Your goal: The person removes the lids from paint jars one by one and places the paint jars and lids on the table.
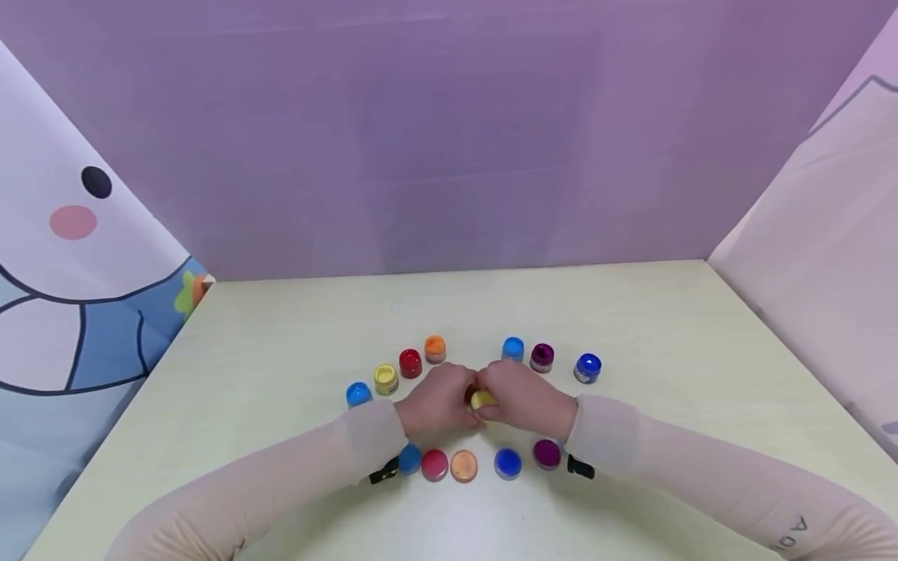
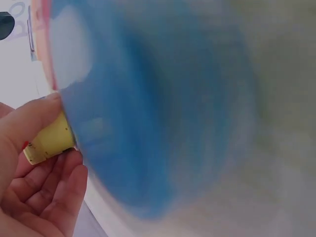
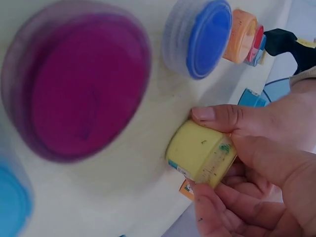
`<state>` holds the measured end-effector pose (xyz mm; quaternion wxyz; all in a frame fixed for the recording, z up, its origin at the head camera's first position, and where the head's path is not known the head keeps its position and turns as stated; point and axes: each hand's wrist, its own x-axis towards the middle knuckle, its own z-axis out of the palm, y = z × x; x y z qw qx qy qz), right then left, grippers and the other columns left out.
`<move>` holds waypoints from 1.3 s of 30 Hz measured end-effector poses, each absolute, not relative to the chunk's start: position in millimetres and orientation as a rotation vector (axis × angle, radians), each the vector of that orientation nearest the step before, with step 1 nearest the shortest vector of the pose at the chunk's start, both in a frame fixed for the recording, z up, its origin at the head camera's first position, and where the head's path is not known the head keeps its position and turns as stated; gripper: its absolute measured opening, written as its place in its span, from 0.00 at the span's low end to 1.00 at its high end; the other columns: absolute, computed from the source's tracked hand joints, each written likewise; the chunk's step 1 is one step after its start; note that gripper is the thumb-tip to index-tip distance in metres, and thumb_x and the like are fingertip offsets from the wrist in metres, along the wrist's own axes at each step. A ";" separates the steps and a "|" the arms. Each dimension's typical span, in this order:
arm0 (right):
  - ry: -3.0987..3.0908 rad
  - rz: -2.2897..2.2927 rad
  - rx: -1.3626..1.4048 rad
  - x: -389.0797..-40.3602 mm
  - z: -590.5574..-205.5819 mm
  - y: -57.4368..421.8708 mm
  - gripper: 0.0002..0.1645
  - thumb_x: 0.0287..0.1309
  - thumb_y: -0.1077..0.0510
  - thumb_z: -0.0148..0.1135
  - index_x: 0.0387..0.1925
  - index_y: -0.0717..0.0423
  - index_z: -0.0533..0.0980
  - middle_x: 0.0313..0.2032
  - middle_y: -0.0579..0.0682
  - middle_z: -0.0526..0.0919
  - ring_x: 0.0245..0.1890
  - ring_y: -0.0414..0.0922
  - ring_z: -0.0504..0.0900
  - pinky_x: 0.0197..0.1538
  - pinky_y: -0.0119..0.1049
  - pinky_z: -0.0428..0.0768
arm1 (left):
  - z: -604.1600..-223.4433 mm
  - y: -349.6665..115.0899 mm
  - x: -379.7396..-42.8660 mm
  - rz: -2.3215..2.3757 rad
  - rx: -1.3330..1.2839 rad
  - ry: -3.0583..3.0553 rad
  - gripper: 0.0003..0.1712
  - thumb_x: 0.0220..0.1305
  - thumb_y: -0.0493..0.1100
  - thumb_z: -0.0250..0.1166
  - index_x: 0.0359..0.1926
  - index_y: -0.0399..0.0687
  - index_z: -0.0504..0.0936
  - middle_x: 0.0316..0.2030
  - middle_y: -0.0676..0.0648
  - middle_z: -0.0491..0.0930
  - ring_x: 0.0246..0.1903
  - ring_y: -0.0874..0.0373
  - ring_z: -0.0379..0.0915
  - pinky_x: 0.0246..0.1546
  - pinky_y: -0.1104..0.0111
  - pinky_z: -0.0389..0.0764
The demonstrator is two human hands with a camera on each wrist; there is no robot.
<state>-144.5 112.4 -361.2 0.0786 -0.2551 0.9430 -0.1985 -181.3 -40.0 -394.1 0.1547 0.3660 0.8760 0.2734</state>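
Note:
Close together over the middle of the table, my two hands hold one small yellow paint jar [image 1: 482,400]. My left hand [image 1: 438,401] pinches it from the left with thumb and fingers, as the left wrist view also shows. From the right, my right hand [image 1: 526,397] grips the same jar with its thumb and fingers. In the right wrist view the jar [image 3: 197,148] is tilted, with a label strip and dark specks on its side. Fingers cover part of it, and whether its lid is on is hard to tell.
Behind my hands stand uncapped paint jars: light blue [image 1: 358,394], yellow [image 1: 386,379], red [image 1: 410,363], orange [image 1: 435,349], blue [image 1: 513,348], purple [image 1: 542,358] and dark blue [image 1: 588,368]. Nearer me lie round pieces resembling lids, including red [image 1: 434,465], orange [image 1: 464,466] and purple [image 1: 546,454].

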 end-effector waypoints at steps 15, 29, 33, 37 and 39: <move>2.848 -0.621 -0.983 -141.2 -367.7 121.6 0.07 0.47 0.58 0.67 0.31 0.54 0.78 0.25 0.43 0.75 0.25 0.39 0.71 0.30 0.27 0.71 | -393.2 -38.3 -184.8 0.778 0.986 2.508 0.12 0.44 0.45 0.73 0.32 0.52 0.81 0.19 0.61 0.74 0.24 0.64 0.70 0.28 0.75 0.72; 2.777 -0.583 -1.177 -143.7 -371.4 129.4 0.13 0.51 0.57 0.65 0.38 0.57 0.77 0.33 0.45 0.75 0.30 0.37 0.72 0.35 0.23 0.72 | -393.8 -39.7 -184.4 0.800 0.965 2.488 0.12 0.41 0.45 0.74 0.30 0.52 0.82 0.18 0.62 0.75 0.23 0.65 0.70 0.27 0.75 0.72; 2.759 -0.508 -1.289 -146.9 -371.4 131.4 0.14 0.50 0.56 0.65 0.40 0.58 0.77 0.33 0.45 0.75 0.32 0.37 0.72 0.37 0.22 0.71 | -394.2 -39.0 -185.9 0.781 0.961 2.493 0.14 0.40 0.46 0.75 0.31 0.52 0.82 0.19 0.62 0.75 0.24 0.66 0.70 0.28 0.76 0.72; 2.767 -0.386 -1.397 -148.7 -372.5 133.2 0.17 0.50 0.57 0.65 0.42 0.59 0.76 0.35 0.47 0.76 0.35 0.38 0.73 0.41 0.21 0.71 | -394.3 -37.6 -186.6 0.782 0.941 2.492 0.15 0.39 0.45 0.75 0.31 0.52 0.82 0.19 0.62 0.75 0.24 0.66 0.70 0.27 0.76 0.72; 2.773 -0.320 -1.433 -149.0 -373.0 134.0 0.18 0.50 0.57 0.65 0.44 0.59 0.75 0.37 0.48 0.76 0.36 0.38 0.74 0.42 0.21 0.70 | -393.6 -36.7 -186.6 0.781 0.927 2.491 0.15 0.38 0.45 0.76 0.31 0.52 0.82 0.19 0.62 0.75 0.24 0.65 0.70 0.27 0.76 0.72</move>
